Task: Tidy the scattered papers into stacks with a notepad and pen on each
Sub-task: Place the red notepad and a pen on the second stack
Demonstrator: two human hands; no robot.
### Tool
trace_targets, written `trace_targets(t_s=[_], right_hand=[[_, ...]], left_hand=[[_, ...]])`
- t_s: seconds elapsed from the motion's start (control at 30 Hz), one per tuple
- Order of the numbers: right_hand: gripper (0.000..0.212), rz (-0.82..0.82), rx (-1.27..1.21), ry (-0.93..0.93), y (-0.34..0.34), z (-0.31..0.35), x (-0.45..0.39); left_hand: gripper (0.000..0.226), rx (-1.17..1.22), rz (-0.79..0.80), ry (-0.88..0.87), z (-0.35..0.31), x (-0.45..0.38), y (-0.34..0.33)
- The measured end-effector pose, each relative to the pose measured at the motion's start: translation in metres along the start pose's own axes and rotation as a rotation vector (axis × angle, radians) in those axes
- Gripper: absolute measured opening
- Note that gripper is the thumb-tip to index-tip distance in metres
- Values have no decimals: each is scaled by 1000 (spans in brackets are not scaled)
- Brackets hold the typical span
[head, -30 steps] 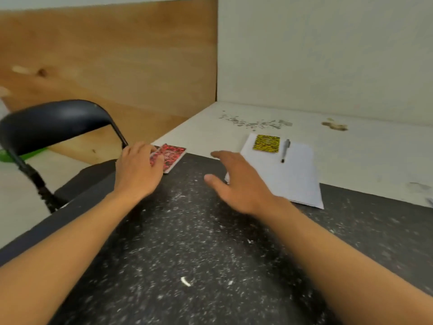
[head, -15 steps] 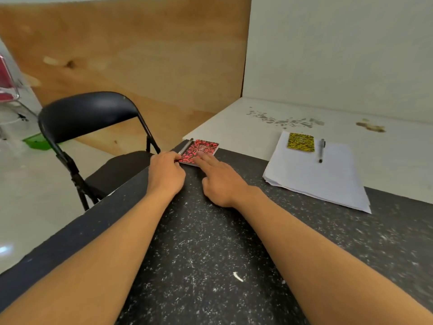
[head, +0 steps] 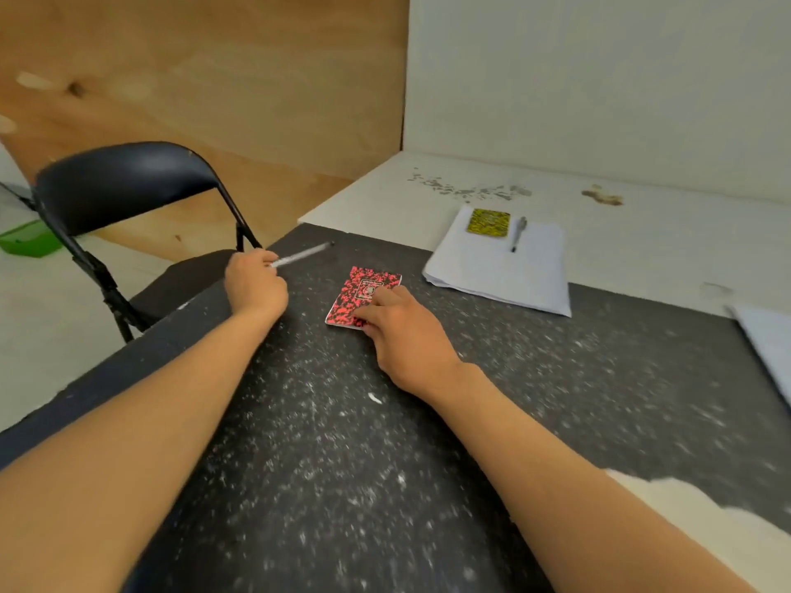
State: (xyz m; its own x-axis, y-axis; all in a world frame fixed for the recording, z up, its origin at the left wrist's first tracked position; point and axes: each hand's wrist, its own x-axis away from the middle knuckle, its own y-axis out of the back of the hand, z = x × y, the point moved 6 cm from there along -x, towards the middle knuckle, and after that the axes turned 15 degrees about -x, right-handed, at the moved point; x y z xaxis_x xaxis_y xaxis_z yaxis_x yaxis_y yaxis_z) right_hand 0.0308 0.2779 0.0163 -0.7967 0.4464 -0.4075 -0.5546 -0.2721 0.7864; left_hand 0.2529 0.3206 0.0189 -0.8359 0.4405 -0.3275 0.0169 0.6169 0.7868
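At the near-left of the dark speckled surface (head: 342,485): left hand (head: 256,286) curled into a closed grip around one end of a pen (head: 301,254). Pen blurred, pale barrel, dark tip pointing away toward the far edge, lifted off or skimming the top; cannot tell which.

Just right of it: red-and-black notepad (head: 364,293) lying flat on the dark top, slightly tilted. Right hand (head: 406,336) rests palm down on the notepad's near-right corner, fingers (head: 387,298) spread over the cover, pressing rather than clasping; grip released, nothing enclosed.

Farther back and right: a stack of white papers (head: 505,271) straddling the line where the dark top meets the white surface (head: 642,250). On the stack's far end sits a yellow-and-black notepad (head: 489,222), and just beside it, to its right, a second pen (head: 518,234), lying roughly parallel to the notepad's side.

Right edge of view: corner of another sheaf of white papers (head: 766,340), cut off by the frame.

Left of the surface: black folding chair (head: 124,181), seat near the left hand. Plywood panel (head: 214,100) behind it; white wall (head: 599,79) behind the white top. Both forearms bare.
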Motion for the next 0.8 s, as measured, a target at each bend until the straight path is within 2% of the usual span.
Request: trace_targets(t_s=[0.13, 0.27, 0.57, 0.67, 0.8], right_hand=[[22, -8, 50, 29, 28, 13, 65], [20, 5, 25, 2, 60, 27, 127], [19, 88, -48, -194, 128, 47, 227], [19, 5, -57, -217, 153, 48, 247], [19, -227, -68, -209, 188, 46, 253]], left_hand=[[28, 187, 37, -29, -6, 48, 14], [27, 298, 82, -246, -43, 107, 20], [27, 378, 394, -631, -155, 221, 2], [26, 309, 446, -736, -181, 244, -6], [26, 198, 522, -782, -188, 260, -24]])
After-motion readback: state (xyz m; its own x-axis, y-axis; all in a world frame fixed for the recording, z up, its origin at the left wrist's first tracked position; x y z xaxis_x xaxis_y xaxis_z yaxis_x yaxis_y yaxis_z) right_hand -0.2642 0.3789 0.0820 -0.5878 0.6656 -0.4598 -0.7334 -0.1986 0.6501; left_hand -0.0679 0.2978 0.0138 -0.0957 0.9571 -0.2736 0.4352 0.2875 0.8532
